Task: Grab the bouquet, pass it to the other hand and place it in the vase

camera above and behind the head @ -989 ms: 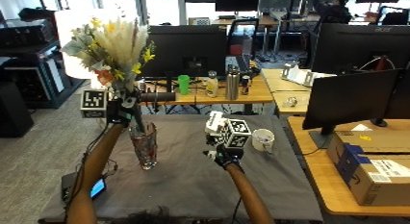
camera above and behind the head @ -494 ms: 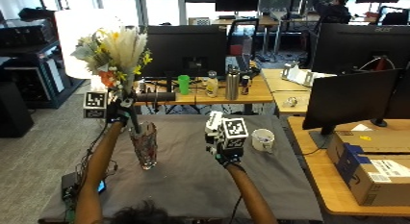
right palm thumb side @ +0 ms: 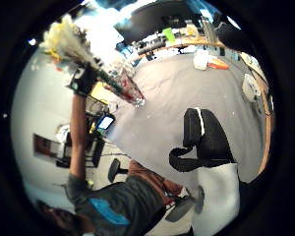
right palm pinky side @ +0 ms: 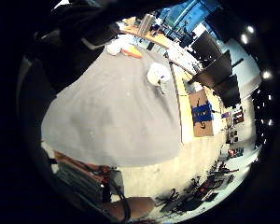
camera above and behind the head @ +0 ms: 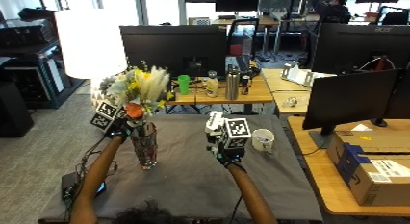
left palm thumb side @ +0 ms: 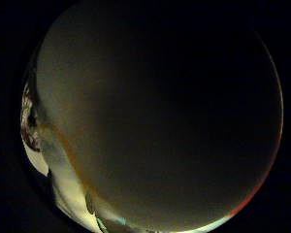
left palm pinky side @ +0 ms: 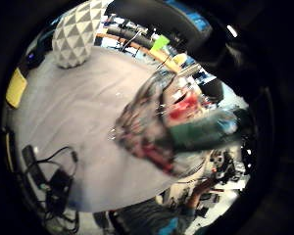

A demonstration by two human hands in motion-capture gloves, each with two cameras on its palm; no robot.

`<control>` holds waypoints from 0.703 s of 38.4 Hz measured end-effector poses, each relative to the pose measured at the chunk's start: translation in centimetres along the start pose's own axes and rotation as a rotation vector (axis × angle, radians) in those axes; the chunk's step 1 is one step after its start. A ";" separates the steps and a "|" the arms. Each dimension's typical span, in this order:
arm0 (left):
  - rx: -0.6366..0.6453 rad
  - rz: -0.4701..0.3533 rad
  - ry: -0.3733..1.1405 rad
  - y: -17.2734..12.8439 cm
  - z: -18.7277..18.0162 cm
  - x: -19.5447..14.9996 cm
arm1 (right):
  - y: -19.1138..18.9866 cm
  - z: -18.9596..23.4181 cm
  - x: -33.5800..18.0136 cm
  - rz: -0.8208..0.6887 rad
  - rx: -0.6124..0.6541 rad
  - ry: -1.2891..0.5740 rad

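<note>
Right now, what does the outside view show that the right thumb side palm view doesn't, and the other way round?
Only the outside view shows the right hand raised over the grey cloth, holding nothing, and the cardboard boxes on the side desk.

Only the right thumb side palm view shows the person's torso and a black chair beside the table.

Both show the left hand holding the bouquet with its stems down in the glass vase, plus the white mug.

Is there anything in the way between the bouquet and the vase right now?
Nothing visible. The left hand holds the bouquet right at the mouth of the vase, its stems apparently already going in. The right hand is off to the side.
</note>
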State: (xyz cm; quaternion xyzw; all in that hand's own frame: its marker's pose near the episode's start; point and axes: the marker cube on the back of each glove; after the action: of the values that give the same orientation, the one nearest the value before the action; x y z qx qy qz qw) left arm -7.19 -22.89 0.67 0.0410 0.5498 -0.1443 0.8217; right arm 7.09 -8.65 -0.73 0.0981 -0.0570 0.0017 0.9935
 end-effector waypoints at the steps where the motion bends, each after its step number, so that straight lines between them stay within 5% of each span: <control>1: -0.025 -0.014 -0.047 0.5 0.0 -0.2 | 0.0 0.0 0.1 0.001 0.001 -0.002; 10: -0.129 -0.064 -0.417 3.3 -1.9 -2.1 | 0.0 0.1 0.6 0.022 -0.009 -0.010; 20: 0.014 -0.007 -0.325 6.8 -7.2 -1.4 | 0.0 -1.0 -0.8 -0.002 0.022 -0.043; 27: 0.083 0.133 -0.288 8.3 -8.2 -1.9 | -0.7 -1.6 -1.5 -0.018 0.030 -0.028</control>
State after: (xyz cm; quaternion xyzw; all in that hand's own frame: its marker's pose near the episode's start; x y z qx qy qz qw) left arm -12.82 -12.77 -1.54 0.0903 0.4161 -0.1165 0.8973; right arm 5.81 -9.01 -2.55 0.1137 -0.0699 -0.0078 0.9910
